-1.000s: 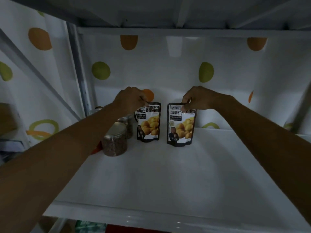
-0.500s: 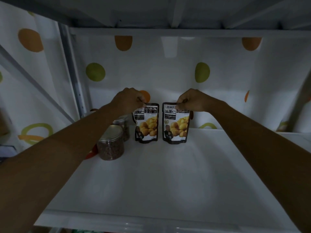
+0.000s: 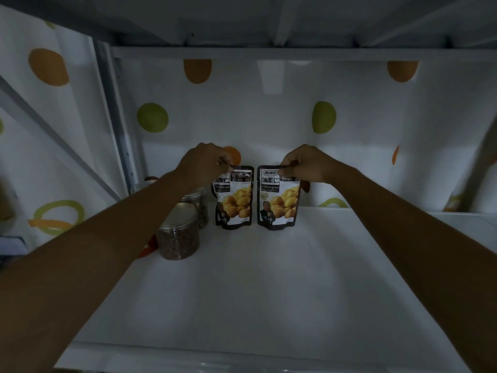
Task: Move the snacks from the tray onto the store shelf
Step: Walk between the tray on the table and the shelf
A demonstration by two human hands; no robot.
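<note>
Two dark snack pouches printed with yellow chestnuts stand upright side by side at the back of the white shelf (image 3: pixel 242 292). My left hand (image 3: pixel 204 162) pinches the top edge of the left pouch (image 3: pixel 234 200). My right hand (image 3: pixel 304 164) pinches the top edge of the right pouch (image 3: pixel 278 201). Both pouch bottoms rest on the shelf. The two pouches are close together with a narrow gap between them. No tray is in view.
Two clear jars with metal lids, the nearer jar (image 3: pixel 178 235) and one behind it (image 3: pixel 199 205), stand left of the pouches. A red item (image 3: pixel 148 246) peeks out beside them. A dotted white backing (image 3: pixel 242 117) lines the back wall. An upper shelf (image 3: pixel 269 22) hangs low overhead.
The two pouches have come closer together near the back wall. Both hands keep their hold on the pouch tops. The view has shifted slightly.
</note>
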